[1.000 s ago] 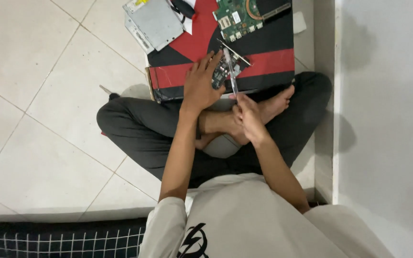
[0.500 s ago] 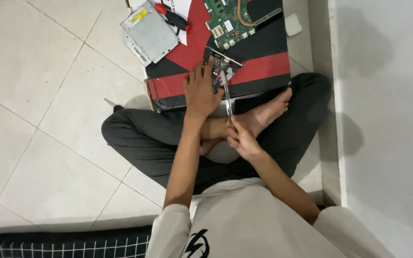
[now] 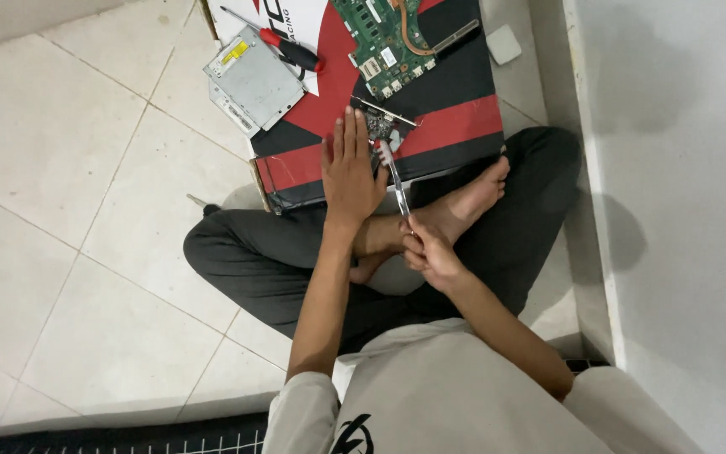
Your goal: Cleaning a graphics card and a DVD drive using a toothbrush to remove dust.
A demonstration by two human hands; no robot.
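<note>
The left hand [image 3: 350, 168] lies flat, fingers spread, on the small circuit card [image 3: 382, 128] – it seems to keep it steady on the red-and-black box [image 3: 447, 109]. The right hand [image 3: 430, 252] pinches a thin screwdriver [image 3: 395, 181], its tip at the card.

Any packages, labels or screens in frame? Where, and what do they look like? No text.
Box: flat carton under the parts, before the crossed legs; black with red bands, white patch at top.
Yellow label: small rectangle on the silver drive, left of the box.
White stickers: tiny, on the green board.
No screens.
</note>
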